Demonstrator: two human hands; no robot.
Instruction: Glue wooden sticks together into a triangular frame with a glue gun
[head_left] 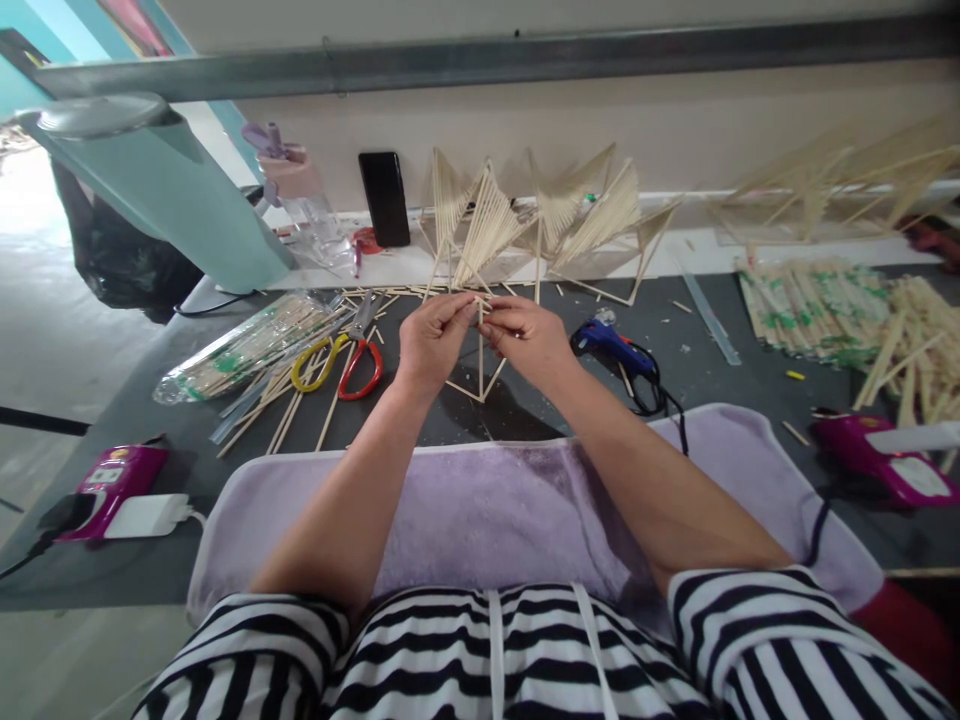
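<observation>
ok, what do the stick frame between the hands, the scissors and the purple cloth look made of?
Stick frame: wood or bamboo, bare and matte, going by the pale tan sticks.
Scissors: likely metal blades, from the grey sheen; smooth red and yellow handles, probably plastic.
Purple cloth: soft napped fabric, perhaps towelling; fuzzy, patchy surface.

Centre of the tabletop (709, 385), a stick frame (481, 365) sits between the left hand (435, 335) and the right hand (529, 335), a cloth (465, 520) spread along the near edge before it. Over to the left, scissors (358, 335) lie across loose sticks (281, 425), a stick packet (247, 345) beside them. Right side now: glue gun (619, 350) near the right hand, more packets (814, 310) farther out! And behind, along the wall (585, 110), a phone (383, 199), stick models (487, 220) to its right.
</observation>
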